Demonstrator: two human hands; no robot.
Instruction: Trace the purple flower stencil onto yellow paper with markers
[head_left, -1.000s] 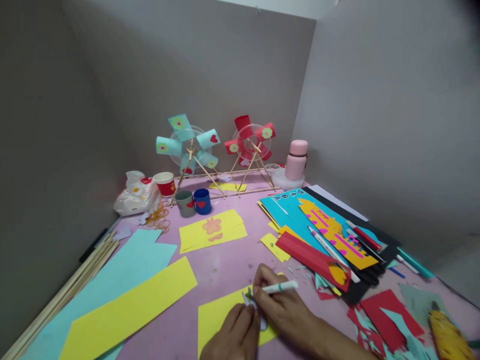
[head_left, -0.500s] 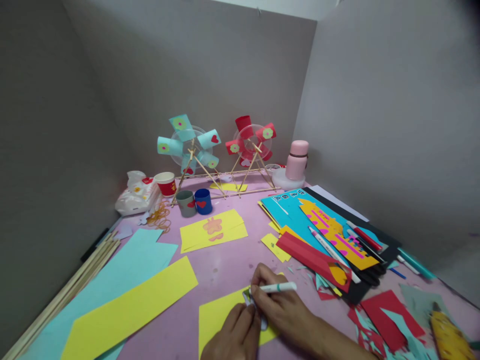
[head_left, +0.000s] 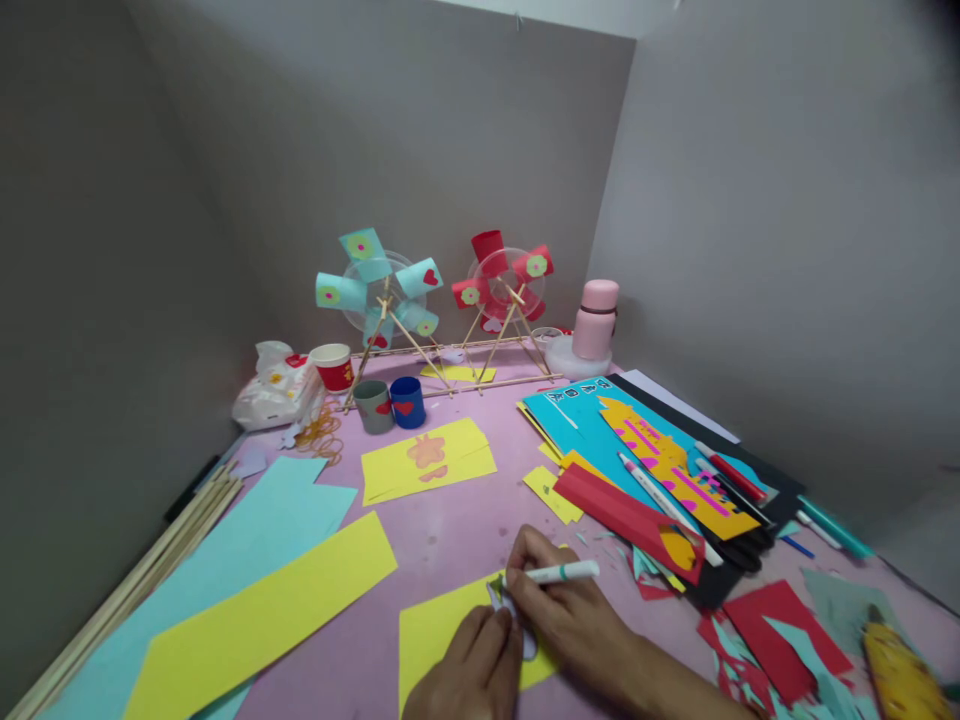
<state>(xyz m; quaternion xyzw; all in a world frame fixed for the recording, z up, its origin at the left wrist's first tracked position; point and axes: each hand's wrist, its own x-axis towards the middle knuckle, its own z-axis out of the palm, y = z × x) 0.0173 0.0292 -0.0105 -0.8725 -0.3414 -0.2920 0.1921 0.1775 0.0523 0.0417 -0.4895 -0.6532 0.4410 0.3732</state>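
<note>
My right hand [head_left: 551, 590] is closed round a white marker pen [head_left: 570, 572] with a teal band. Its tip points down at a small pale lilac paper cutout [head_left: 529, 640] lying on a sheet of yellow paper [head_left: 427, 640]. A dark greenish patch of ink shows on the yellow sheet beside the cutout's upper end. With fingers bent and together, my left hand [head_left: 476, 665] presses the cutout against the sheet. Most of the cutout is hidden under both hands.
Behind stand two stick-framed wheels, one light blue [head_left: 386, 295] and one red [head_left: 506, 290], near a pink flask [head_left: 596, 320]. Grey [head_left: 373, 408] and blue paper cups [head_left: 407, 403] stand before them. Wooden sticks [head_left: 142, 570] lie left; markers, scissors and paper scraps [head_left: 780, 640] lie right.
The marker in my right hand has shifted very slightly to the right and up. My left hand stays on the cutout, and the other things lie as before.
</note>
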